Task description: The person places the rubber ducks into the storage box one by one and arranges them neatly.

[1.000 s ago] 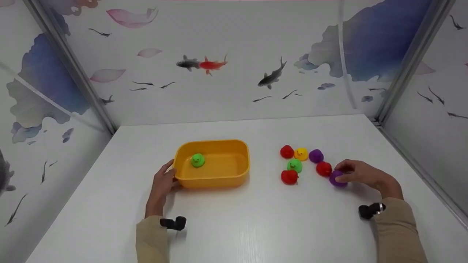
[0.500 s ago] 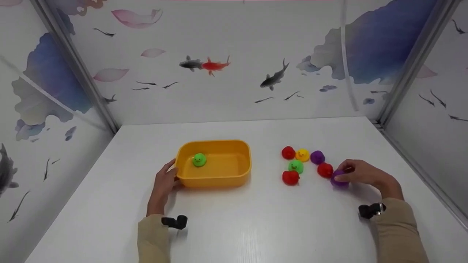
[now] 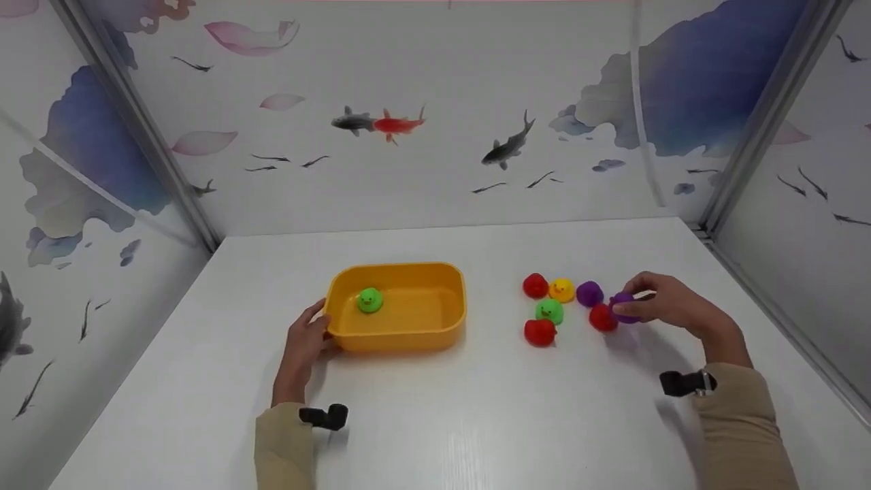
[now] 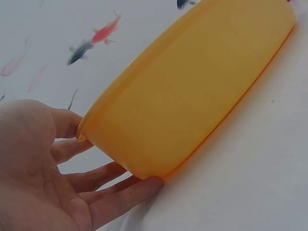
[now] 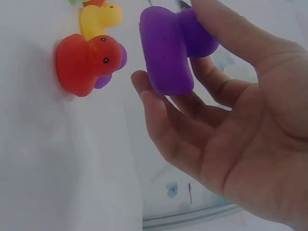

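My right hand (image 3: 670,306) pinches a purple rubber duck (image 5: 166,50) between thumb and fingers. In the right wrist view the duck is off the table, beside a red duck (image 5: 74,65) that stands there. My left hand (image 3: 306,340) touches the left end of a yellow plastic basin (image 3: 395,340). In the left wrist view its fingers (image 4: 127,197) lie fairly straight and spread along the basin's corner, from rim to base. Inside the basin, toward its left, sits a green duck (image 3: 369,300).
Right of the basin stand several more ducks: red (image 3: 535,286), yellow (image 3: 562,290), purple (image 3: 590,294), green (image 3: 549,312) and another red one (image 3: 540,333). Patterned white panels (image 3: 435,184) enclose the white table (image 3: 476,408) at the back and sides.
The right hand has lifted the purple duck from the table, up and slightly away from me, near the red duck. The left hand has stayed at the basin.
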The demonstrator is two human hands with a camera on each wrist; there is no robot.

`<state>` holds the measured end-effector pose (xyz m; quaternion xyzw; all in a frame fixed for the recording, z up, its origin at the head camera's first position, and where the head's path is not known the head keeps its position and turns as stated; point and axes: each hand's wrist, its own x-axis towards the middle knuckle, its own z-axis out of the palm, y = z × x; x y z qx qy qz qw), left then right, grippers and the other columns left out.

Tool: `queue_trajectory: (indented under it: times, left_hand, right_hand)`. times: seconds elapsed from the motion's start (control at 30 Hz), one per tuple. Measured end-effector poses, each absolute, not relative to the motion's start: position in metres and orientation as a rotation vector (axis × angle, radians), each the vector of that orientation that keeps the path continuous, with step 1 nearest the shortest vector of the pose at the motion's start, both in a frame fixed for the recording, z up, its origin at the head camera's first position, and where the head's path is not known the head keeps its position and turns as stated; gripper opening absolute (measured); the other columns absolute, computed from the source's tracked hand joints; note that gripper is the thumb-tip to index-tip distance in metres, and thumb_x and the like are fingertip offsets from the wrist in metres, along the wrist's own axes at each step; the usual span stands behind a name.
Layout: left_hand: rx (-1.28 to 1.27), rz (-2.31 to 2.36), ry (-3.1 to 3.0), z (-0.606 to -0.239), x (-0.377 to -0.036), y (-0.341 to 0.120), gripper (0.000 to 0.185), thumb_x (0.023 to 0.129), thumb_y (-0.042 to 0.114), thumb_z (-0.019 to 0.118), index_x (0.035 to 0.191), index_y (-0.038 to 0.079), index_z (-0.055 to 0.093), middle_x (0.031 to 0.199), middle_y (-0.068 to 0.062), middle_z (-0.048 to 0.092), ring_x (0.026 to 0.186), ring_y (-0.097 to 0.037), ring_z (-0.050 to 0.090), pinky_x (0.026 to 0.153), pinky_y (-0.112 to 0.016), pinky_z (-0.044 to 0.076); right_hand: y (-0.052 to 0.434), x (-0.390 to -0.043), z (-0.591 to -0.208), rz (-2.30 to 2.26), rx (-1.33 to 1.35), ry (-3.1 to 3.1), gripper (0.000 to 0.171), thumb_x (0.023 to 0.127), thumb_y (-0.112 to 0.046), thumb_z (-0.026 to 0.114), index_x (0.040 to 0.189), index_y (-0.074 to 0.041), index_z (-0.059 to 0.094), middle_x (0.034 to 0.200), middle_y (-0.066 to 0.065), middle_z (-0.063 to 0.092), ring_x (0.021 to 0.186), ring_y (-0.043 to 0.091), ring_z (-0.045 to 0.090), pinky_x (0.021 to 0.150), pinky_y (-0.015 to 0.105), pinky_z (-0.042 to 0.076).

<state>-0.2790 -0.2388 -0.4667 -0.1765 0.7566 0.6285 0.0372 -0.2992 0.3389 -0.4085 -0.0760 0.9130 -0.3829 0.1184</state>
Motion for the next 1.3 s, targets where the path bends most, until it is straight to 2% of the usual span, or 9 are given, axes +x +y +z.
queue_trajectory:
  times: [0.23,0.47,0.63,0.87,0.93,1.03,1.17,1.3]
  left_hand:
    - [-0.537,1.931,2.325,-0.467,-0.279,-0.238,0.054,0.108,0.030,0.039,0.160,0.026,0.027,0.148,-0.015,0.051,0.118,-0.025,0.059,0.101,-0.035,0.055]
    - [-0.531,1.904,2.356,-0.468,-0.275,-0.240,0.053,0.108,0.030,0.037,0.160,0.026,0.026,0.148,-0.016,0.051,0.115,-0.023,0.060,0.101,-0.034,0.055]
    - [-0.535,1.895,2.380,-0.468,-0.275,-0.239,0.054,0.108,0.030,0.037,0.160,0.027,0.026,0.147,-0.016,0.052,0.113,-0.023,0.060,0.099,-0.033,0.056]
    - [-0.510,1.943,2.357,-0.464,-0.279,-0.237,0.053,0.107,0.028,0.038,0.160,0.025,0.028,0.147,-0.016,0.053,0.115,-0.024,0.060,0.097,-0.033,0.057]
    - [-0.520,1.939,2.355,-0.464,-0.281,-0.237,0.053,0.107,0.029,0.038,0.159,0.026,0.028,0.146,-0.015,0.054,0.114,-0.024,0.060,0.098,-0.034,0.056]
    - [-0.526,1.935,2.348,-0.464,-0.282,-0.237,0.053,0.107,0.029,0.039,0.159,0.026,0.028,0.147,-0.014,0.053,0.114,-0.024,0.059,0.100,-0.035,0.056]
    - [-0.532,1.928,2.333,-0.466,-0.282,-0.238,0.053,0.107,0.030,0.040,0.159,0.026,0.029,0.147,-0.014,0.053,0.111,-0.024,0.059,0.099,-0.035,0.056]
    - [-0.532,1.937,2.329,-0.469,-0.282,-0.239,0.053,0.107,0.031,0.040,0.159,0.026,0.030,0.147,-0.014,0.053,0.111,-0.024,0.060,0.099,-0.034,0.056]
  right_hand:
    - [0.322,-0.299,-0.396,-1.231,-0.203,2.659,0.061,0.090,-0.048,0.071,0.128,-0.005,0.051,0.133,0.018,0.052,0.110,0.026,0.064,0.106,0.053,0.049]
    - [0.299,-0.299,-0.394,-1.272,-0.223,2.663,0.063,0.090,-0.047,0.071,0.131,-0.005,0.050,0.137,0.020,0.051,0.120,0.033,0.057,0.103,0.044,0.054]
    - [0.281,-0.303,-0.398,-1.303,-0.248,2.636,0.063,0.088,-0.047,0.073,0.131,-0.006,0.052,0.139,0.020,0.050,0.131,0.040,0.051,0.105,0.047,0.052]
    - [0.260,-0.308,-0.400,-1.416,-0.250,2.601,0.060,0.087,-0.045,0.075,0.131,-0.011,0.054,0.136,0.018,0.055,0.123,0.034,0.059,0.100,0.043,0.056]
    - [0.252,-0.311,-0.400,-1.440,-0.263,2.595,0.062,0.086,-0.047,0.075,0.132,-0.012,0.054,0.136,0.018,0.056,0.123,0.034,0.060,0.101,0.044,0.055]
    - [0.241,-0.315,-0.399,-1.455,-0.258,2.578,0.064,0.084,-0.051,0.076,0.133,-0.014,0.055,0.141,0.018,0.054,0.130,0.037,0.055,0.106,0.052,0.050]
    - [0.225,-0.322,-0.394,-1.440,-0.266,2.570,0.057,0.087,-0.045,0.075,0.133,-0.016,0.057,0.145,0.017,0.052,0.138,0.038,0.047,0.109,0.055,0.047]
    - [0.209,-0.329,-0.387,-1.411,-0.327,2.563,0.049,0.091,-0.033,0.073,0.134,-0.015,0.058,0.144,0.017,0.052,0.137,0.038,0.047,0.108,0.050,0.049]
